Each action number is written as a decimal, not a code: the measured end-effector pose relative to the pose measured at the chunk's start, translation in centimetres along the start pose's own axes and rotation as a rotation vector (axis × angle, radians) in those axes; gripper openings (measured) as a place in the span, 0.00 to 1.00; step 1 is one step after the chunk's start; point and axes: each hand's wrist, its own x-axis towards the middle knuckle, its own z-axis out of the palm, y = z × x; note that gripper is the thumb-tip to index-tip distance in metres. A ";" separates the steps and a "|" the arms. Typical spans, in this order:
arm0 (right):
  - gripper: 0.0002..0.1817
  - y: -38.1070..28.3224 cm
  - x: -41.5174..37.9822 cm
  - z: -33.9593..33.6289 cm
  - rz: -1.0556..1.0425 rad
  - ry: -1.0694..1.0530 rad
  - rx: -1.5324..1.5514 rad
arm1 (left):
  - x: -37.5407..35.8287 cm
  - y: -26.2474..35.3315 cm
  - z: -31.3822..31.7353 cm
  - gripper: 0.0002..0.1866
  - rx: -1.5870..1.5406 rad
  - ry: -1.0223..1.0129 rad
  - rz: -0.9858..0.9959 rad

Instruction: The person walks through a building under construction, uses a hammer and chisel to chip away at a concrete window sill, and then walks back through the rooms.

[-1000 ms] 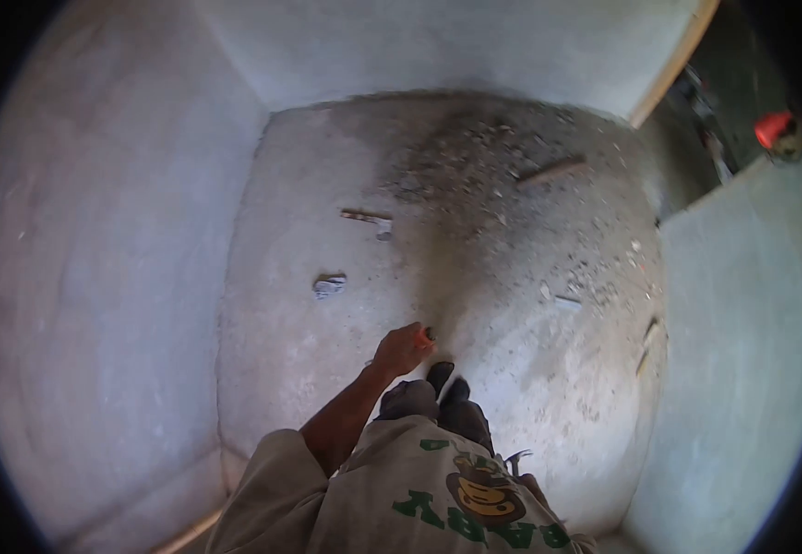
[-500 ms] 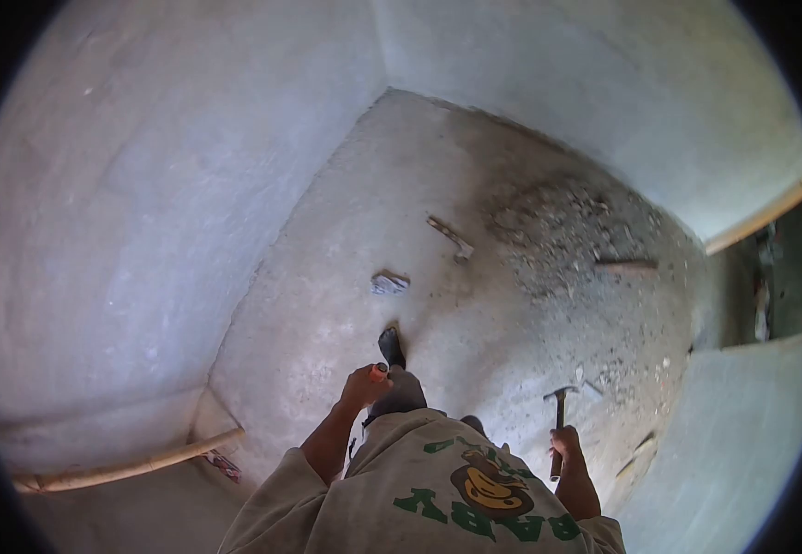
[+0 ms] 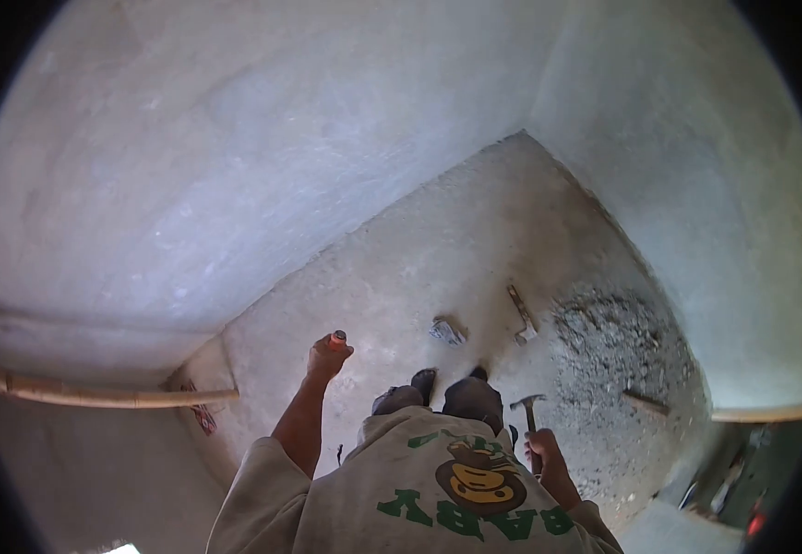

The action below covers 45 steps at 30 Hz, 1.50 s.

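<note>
My left hand point(image 3: 325, 358) is wrapped round an orange-red object with a dark round top point(image 3: 338, 338), held out to the left above the floor. At the lower right, my right hand point(image 3: 545, 449) grips the handle of a claw hammer point(image 3: 529, 404), its metal head pointing away from me. On the floor ahead lie a crumpled grey-blue item point(image 3: 447, 331) and a hatchet-like tool with a worn handle point(image 3: 521, 316). Neither hand touches them.
Broken rubble point(image 3: 609, 342) covers the floor at the right, with a wooden piece point(image 3: 646, 403) at its edge. Plastered walls point(image 3: 263, 166) meet in a corner ahead. A bamboo pole point(image 3: 115, 396) spans the left side, near a red packet point(image 3: 204, 418).
The view has turned left, so the floor items appear further right and lower. My left hand has moved out to the left and forward with its orange-red object. Both feet now show side by side.
</note>
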 end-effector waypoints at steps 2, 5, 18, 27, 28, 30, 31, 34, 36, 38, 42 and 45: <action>0.12 -5.6 -0.7 0.1 -0.173 -0.001 -0.123 | 0.2 -1.8 0.0 0.14 -0.082 0.043 -0.004; 0.13 -11.9 -1.5 0.1 -0.286 -0.027 -0.214 | -2.5 -2.6 0.5 0.12 -0.182 0.095 -0.068; 0.19 -29.5 -0.5 0.4 -0.555 -0.196 -1.324 | -14.1 -13.1 9.4 0.17 -0.468 0.512 -0.524; 0.11 -37.3 2.6 2.0 -0.521 -0.283 -0.979 | -14.3 -0.1 11.3 0.13 -0.601 0.575 -0.526; 0.11 -38.2 4.6 2.4 -0.538 -0.299 -1.014 | -14.5 1.1 11.5 0.14 -0.627 0.583 -0.508; 0.10 -40.2 6.5 4.1 -0.498 -0.230 -1.294 | -15.8 3.4 10.8 0.16 -0.660 0.596 -0.520; 0.10 -41.0 7.1 5.0 -0.522 -0.246 -1.341 | -16.7 4.2 10.4 0.17 -0.646 0.576 -0.522; 0.13 -42.8 9.9 7.5 -0.477 -0.228 -1.620 | -20.0 3.3 11.5 0.18 -0.631 0.654 -0.605; 0.09 -44.6 14.2 10.2 -0.962 -0.492 -2.410 | -22.8 2.0 13.1 0.14 -0.684 0.806 -0.762; 0.09 -44.7 7.4 12.5 -1.091 -0.457 -2.412 | -25.3 0.9 14.9 0.14 -0.733 0.954 -0.827; 0.09 -43.2 -1.3 18.7 -0.762 -0.283 -1.937 | -29.4 0.0 15.7 0.15 -0.715 1.116 -1.033; 0.09 -40.2 -7.2 23.4 -0.713 -0.260 -1.845 | -31.6 -0.6 16.0 0.13 -0.841 1.333 -0.916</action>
